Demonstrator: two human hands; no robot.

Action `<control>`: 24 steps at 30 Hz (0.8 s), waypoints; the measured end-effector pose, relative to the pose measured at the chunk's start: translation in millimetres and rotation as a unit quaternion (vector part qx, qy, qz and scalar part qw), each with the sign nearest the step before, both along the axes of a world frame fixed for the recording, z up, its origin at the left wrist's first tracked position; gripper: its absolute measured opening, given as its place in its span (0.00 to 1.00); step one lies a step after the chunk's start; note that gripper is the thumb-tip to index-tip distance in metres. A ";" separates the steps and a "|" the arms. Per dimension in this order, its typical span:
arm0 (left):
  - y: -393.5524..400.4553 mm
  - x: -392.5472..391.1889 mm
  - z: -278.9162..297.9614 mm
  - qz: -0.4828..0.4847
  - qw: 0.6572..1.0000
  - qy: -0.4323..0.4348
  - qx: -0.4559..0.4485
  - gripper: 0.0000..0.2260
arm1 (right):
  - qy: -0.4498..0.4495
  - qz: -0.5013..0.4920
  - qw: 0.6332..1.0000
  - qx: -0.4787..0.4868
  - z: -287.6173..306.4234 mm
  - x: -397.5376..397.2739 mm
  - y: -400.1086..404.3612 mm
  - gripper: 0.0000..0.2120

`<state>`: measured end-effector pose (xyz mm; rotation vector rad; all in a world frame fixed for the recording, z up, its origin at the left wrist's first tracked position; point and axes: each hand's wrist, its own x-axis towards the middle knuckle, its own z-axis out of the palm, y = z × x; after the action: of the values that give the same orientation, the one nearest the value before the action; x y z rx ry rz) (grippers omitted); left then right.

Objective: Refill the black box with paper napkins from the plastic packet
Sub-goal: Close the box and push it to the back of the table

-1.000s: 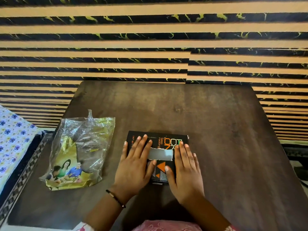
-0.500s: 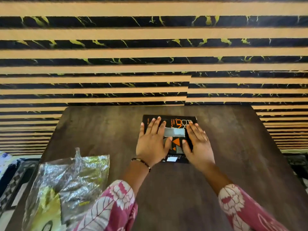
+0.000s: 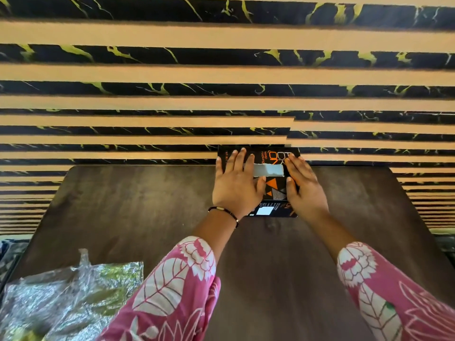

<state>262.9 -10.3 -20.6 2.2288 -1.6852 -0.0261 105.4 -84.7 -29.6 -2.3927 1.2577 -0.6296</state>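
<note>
Both hands, left hand (image 3: 236,185) and right hand (image 3: 305,190), lie flat with straight fingers on the black box (image 3: 273,187); better press evenly so it slides straight

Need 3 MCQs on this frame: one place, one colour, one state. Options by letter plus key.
1. Where is the black box?
A. at the table's far edge, by the wall
B. at the near left corner
C. on the floor

2. What colour are the triangles on the box?
A. blue
B. orange
C. green

3. How do the left hand and right hand meet the box?
A. both lie flat on top, fingers straight
B. one lifts it off the table
C. neither touches it

Key: 1 A, the box sits at the far edge against the striped wall; 2 B, orange triangles show between the hands; 3 A, both palms rest on the lid with fingers extended. The packet lies apart, near left.
</note>
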 end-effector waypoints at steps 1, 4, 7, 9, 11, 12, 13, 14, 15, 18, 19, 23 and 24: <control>-4.4 1.0 -0.1 0.001 1.000 -0.002 0.001 0.26 | -0.002 0.002 1.000 0.000 -0.5 1.3 -5.1 0.22; -10.2 -0.4 -0.2 0.009 1.000 -0.008 -0.007 0.26 | -0.009 0.009 1.000 -0.001 1.6 3.5 -13.2 0.23; -10.3 -3.4 -0.2 0.016 1.000 -0.009 -0.012 0.26 | -0.003 0.005 1.000 0.003 3.6 3.9 -12.3 0.22; -9.9 -3.4 1.3 0.014 1.000 -0.011 -0.001 0.26 | 0.027 0.011 1.000 0.007 9.6 3.7 -13.7 0.22; -9.7 -3.8 4.9 0.008 1.000 -0.013 0.025 0.26 | 0.111 0.025 0.993 0.024 23.6 4.5 -20.2 0.23; -9.3 -3.7 7.8 0.005 0.999 -0.014 0.039 0.26 | 0.159 0.032 0.986 0.032 32.8 6.3 -23.6 0.23; -8.5 -4.6 9.8 0.003 0.999 -0.017 0.048 0.27 | 0.200 0.037 0.978 0.038 40.7 8.4 -24.5 0.23; -4.3 -6.9 14.5 0.000 0.999 -0.026 0.045 0.27 | 0.220 0.040 0.974 0.037 49.3 10.0 -20.5 0.24; 2.2 -9.8 18.6 0.000 0.999 -0.030 0.035 0.28 | 0.223 0.042 0.973 0.031 55.0 11.8 -12.7 0.25; 51.1 -21.4 29.3 0.021 0.999 0.019 -0.031 0.29 | 0.149 0.048 0.988 0.004 59.3 8.0 42.1 0.26; 77.8 -26.6 28.9 0.032 0.998 0.042 -0.044 0.30 | 0.103 0.050 0.993 0.005 53.4 3.2 69.2 0.25; 191.8 -38.6 11.5 0.101 0.986 0.125 -0.034 0.30 | -0.065 0.029 0.992 0.100 18.3 -10.9 183.1 0.22; 222.9 -38.7 5.3 0.118 0.984 0.134 -0.028 0.30 | -0.075 0.039 0.986 0.143 9.6 -10.8 213.7 0.22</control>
<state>224.3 212.5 -15.3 2.2520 -1.2614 -0.2097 94.7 129.0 -20.0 -2.1075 1.1024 -0.5535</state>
